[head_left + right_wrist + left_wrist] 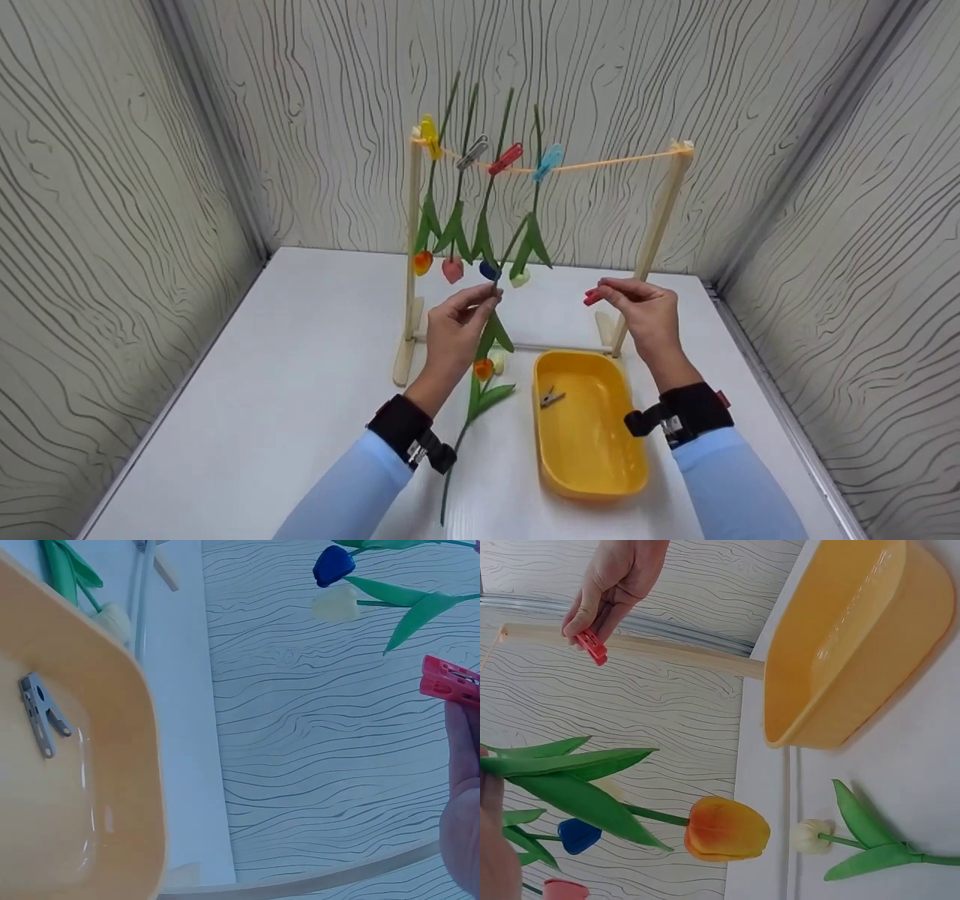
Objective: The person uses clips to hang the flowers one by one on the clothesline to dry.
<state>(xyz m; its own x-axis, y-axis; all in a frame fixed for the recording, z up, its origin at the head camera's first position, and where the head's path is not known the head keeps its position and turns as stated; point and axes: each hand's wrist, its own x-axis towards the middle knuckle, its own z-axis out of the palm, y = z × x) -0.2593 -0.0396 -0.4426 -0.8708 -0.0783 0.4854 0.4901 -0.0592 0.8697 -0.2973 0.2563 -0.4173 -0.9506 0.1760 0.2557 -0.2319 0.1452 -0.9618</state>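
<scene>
My left hand (454, 326) pinches the green stem of an orange tulip (483, 369), its bloom pointing down. In the left wrist view this tulip's bloom (726, 829) and long leaves show large. Between thumb and fingers of my right hand (649, 315) is a red clothespin (450, 681), held in the air right of the hanging flowers. An orange string (607, 162) carries tulips upside down: orange (423, 262), pink (452, 270), blue (489, 270) and white (520, 278). Yellow (429, 137), grey (472, 152), red (506, 159) and light blue (549, 162) clothespins clip their stems.
A wooden frame (660, 217) holds the string between two posts. In front stands a yellow tub (592, 491) with a grey clothespin (41, 716) inside. A white tulip (814, 836) lies on the white table (300, 390), left of the tub. Patterned walls surround the table.
</scene>
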